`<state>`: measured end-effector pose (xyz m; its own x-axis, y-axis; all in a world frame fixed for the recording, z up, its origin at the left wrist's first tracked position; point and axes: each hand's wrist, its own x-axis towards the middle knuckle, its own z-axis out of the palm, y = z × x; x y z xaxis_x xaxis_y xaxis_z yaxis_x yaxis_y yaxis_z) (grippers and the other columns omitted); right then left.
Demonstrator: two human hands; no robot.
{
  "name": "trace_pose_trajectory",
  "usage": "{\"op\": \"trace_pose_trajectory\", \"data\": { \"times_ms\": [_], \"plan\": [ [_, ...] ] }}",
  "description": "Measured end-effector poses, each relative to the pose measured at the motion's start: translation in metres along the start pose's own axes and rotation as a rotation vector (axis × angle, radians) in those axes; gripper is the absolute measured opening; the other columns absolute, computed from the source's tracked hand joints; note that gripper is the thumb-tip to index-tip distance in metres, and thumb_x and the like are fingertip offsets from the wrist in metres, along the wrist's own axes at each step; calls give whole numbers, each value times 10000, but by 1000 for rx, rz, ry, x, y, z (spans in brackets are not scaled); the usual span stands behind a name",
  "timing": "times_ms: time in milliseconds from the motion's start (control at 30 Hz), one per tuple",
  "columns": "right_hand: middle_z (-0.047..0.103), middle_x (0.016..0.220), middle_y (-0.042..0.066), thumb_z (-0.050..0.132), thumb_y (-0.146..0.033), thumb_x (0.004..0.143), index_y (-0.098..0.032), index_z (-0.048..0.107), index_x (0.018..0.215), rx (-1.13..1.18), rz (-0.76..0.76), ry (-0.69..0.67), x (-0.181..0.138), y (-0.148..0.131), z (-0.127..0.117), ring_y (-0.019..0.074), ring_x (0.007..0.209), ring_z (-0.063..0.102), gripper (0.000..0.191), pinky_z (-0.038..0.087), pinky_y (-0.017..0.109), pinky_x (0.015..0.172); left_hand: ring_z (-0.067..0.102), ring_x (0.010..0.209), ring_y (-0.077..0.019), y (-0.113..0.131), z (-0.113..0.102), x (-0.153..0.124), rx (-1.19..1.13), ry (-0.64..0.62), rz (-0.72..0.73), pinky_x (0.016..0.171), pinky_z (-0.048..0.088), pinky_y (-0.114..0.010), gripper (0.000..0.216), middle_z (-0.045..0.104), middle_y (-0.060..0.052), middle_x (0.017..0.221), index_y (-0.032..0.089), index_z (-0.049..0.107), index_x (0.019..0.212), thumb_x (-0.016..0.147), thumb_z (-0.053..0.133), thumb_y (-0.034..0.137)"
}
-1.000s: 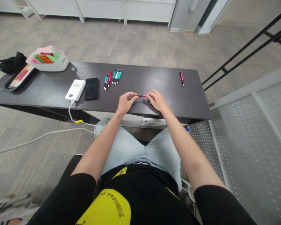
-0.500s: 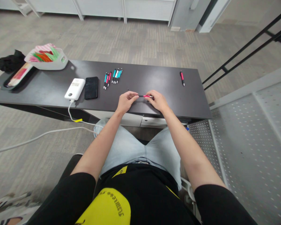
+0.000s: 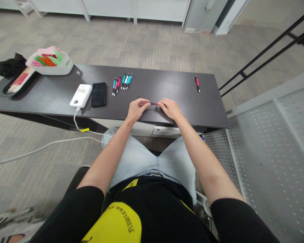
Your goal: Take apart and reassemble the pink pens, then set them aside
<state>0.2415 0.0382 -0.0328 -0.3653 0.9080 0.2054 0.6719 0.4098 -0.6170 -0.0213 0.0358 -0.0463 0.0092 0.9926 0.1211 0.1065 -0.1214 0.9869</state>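
Pinching one pen [image 3: 153, 103], left hand [image 3: 136, 109] and right hand [image 3: 170, 108] could drop it should either grip slacken.

Hands: 2, one left hand [image 3: 136, 109], one right hand [image 3: 171, 109]. Pens: 1 held pen [image 3: 153, 103], 1 lone red pen [image 3: 197, 84], 3 in left pen cluster [image 3: 116, 86], 3 or 4 in second pen cluster [image 3: 126, 81], overlapping, can't tell. Phone [image 3: 98, 94]: 1. Power bank [image 3: 81, 96]: 1. White basket [image 3: 57, 70]: 1. Black tray [image 3: 21, 88]: 1. Black bundle [image 3: 10, 66]: 1. Table [image 3: 162, 84]: 1.
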Motion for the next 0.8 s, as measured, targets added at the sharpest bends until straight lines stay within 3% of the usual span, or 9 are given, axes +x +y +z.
{"op": "trace_pose_trajectory", "data": {
  "times_ms": [200,367,500,667,800],
  "plan": [
    [947,1327,142,759,-525,1267,-278,895,1283,-27,-38,14,-1,3,2,375,1170,850,283,642,491,1067,901,937,-271,-5,-3,1,20,-35,22,971,750,-422,181,949,-66,985,253,921,995,936,1046,371],
    [963,1339,145,555,-480,1357,-287,889,1233,-98,-10,-27,-1,1,1,386,1227,841,405,585,523,1124,904,958,-279,-4,-3,0,22,-29,16,1002,755,-437,206,957,-71,994,257,920,982,914,1061,391],
    [958,1386,148,710,-520,1306,-283,868,1337,-121,-10,-6,-2,-3,-1,389,1247,847,287,566,515,1147,897,953,-279,-2,-2,0,14,-17,18,1002,755,-441,165,959,-66,983,264,928,970,906,1039,368],
    [960,1339,151,559,-506,1356,-278,881,1218,-133,-7,-51,-2,-7,-3,375,1227,826,418,561,506,1103,894,937,-274,-2,-1,0,-4,-31,18,988,743,-437,136,955,-64,977,265,933,964,906,1031,340],
    [955,1392,153,693,-552,1293,-278,878,1267,-111,-5,-26,-3,-12,-6,385,1222,828,331,584,520,1120,897,945,-270,1,-2,-1,5,-28,7,1008,740,-436,117,950,-62,977,262,934,966,919,1024,320]
  ]
}}
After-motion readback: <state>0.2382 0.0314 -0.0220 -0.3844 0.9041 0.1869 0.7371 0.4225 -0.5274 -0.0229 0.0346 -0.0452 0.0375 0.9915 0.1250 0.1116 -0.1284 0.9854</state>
